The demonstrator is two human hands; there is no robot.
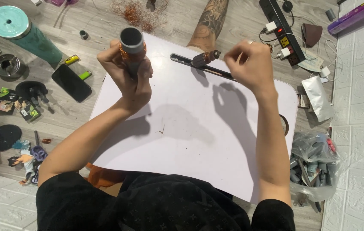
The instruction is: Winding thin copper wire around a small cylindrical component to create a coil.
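Wood-look floor under a small white table (190, 145). Above it our left hand (132, 79) is clamped round a grey tube (131, 42) wound with copper wire, held upright. Our right hand (250, 66) is fisted, pinching something too thin to tell. Beyond, a copper-wound rotor (205, 57) lies on the table's far edge.

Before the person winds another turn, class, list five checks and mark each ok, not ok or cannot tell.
1. Left hand grips the grey tube upright: ok.
2. Copper winding sits below the tube's top: ok.
3. Right hand closed and raised over the white tabletop: ok.
4. Wire taut between the hands: cannot tell, too thin to see.
5. Wound rotor lies on the tabletop, apart from both hands: ok.
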